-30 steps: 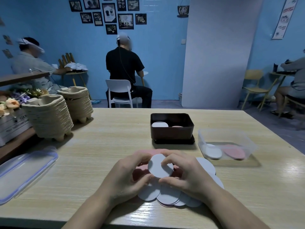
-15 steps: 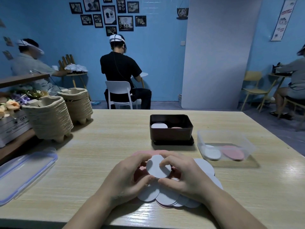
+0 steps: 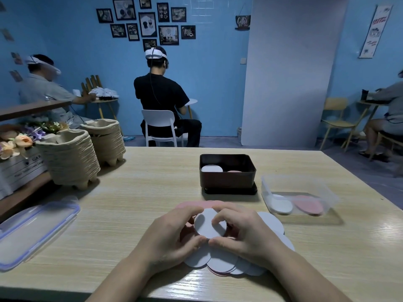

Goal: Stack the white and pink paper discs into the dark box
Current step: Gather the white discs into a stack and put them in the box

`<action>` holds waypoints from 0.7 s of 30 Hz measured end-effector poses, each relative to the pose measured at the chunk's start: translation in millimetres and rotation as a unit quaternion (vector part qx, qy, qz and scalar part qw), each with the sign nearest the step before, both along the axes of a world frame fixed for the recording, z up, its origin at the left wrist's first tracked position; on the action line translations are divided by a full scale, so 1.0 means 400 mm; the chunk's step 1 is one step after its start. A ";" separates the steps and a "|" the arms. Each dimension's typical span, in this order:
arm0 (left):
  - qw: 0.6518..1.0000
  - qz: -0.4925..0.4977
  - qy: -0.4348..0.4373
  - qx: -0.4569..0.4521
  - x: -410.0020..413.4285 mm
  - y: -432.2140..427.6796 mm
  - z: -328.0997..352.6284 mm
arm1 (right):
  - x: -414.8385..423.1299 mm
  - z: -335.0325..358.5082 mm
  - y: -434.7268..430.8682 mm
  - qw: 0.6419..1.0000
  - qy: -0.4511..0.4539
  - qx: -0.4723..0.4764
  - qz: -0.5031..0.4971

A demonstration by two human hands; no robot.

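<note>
On the left of a pale wood-grain table (image 3: 130,203), a clear plastic lid with a blue rim (image 3: 32,232) lies flat near the edge. Two stacks of beige moulded-pulp trays (image 3: 69,158) stand beyond it at the far left. At the near centre, a person's left hand (image 3: 172,238) and right hand (image 3: 244,234) meet over a loose pile of white and pink paper discs (image 3: 220,261) spread on the tabletop. Both hands hold one round white paper disc (image 3: 207,223) over the pile, its face tilted toward the camera. The left thumb and curled fingers pinch its left edge, while the right thumb presses its lower edge and the bent right forefinger rests on its face. Farther back, just right of centre, the dark brown rectangular box (image 3: 226,179) stands open on a flat black lid (image 3: 230,191). Inside it a white disc (image 3: 211,168) lies at the left and a pink disc (image 3: 234,171) at the right. Just beside the box to the right, a clear plastic tub (image 3: 267,188) holds another white disc (image 3: 281,205) and another pink one (image 3: 308,207), side by side. Beyond the table, a person in black (image 3: 161,99) sits on a white chair (image 3: 159,125) facing a blue wall (image 3: 218,83).
</note>
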State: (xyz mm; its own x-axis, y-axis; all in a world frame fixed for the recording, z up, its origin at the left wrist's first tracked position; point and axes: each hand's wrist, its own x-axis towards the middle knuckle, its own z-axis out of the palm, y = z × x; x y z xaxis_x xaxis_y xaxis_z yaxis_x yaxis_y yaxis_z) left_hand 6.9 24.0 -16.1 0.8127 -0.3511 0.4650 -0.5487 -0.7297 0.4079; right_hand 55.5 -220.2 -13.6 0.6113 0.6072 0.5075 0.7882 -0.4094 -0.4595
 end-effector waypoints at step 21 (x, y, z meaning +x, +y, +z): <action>0.994 0.068 -0.075 -0.043 0.192 0.018 0.096 | 0.198 0.210 -0.028 0.993 0.030 0.039 -0.103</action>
State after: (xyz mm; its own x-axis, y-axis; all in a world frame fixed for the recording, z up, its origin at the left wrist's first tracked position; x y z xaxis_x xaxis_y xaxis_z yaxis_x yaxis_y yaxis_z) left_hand 83.8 31.4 22.5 0.7687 -0.1959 0.6088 -0.5068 -0.7673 0.3930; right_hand 134.6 -231.6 70.5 0.7497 0.4259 0.5065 0.6609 -0.5211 -0.5400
